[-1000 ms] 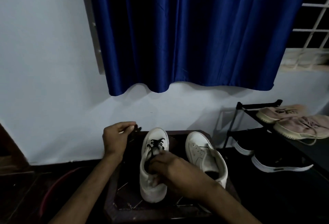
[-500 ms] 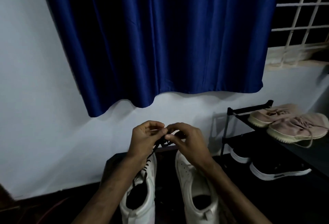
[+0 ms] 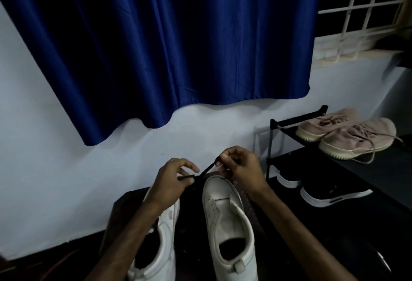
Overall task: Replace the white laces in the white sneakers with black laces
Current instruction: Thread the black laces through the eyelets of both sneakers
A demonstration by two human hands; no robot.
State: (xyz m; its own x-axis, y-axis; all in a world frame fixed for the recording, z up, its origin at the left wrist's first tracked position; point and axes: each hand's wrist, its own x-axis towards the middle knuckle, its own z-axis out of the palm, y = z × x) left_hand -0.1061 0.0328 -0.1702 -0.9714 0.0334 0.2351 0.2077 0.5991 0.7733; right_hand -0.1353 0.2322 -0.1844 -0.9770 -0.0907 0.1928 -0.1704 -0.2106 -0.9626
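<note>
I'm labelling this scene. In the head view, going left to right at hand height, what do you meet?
left hand → black lace → right hand → rack → pink shoes

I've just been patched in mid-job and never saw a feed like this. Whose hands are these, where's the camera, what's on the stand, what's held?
No machine here: these are a person's two bare hands. The single picture comes from a camera worn on the head, looking forward and down. Two white sneakers, left sneaker and right sneaker, stand side by side on a dark stand, toes toward the wall. The left hand and right hand each pinch a black lace with the fingers, stretched between them above the toes. To the right, a rack holds pink shoes and black shoes.
</note>
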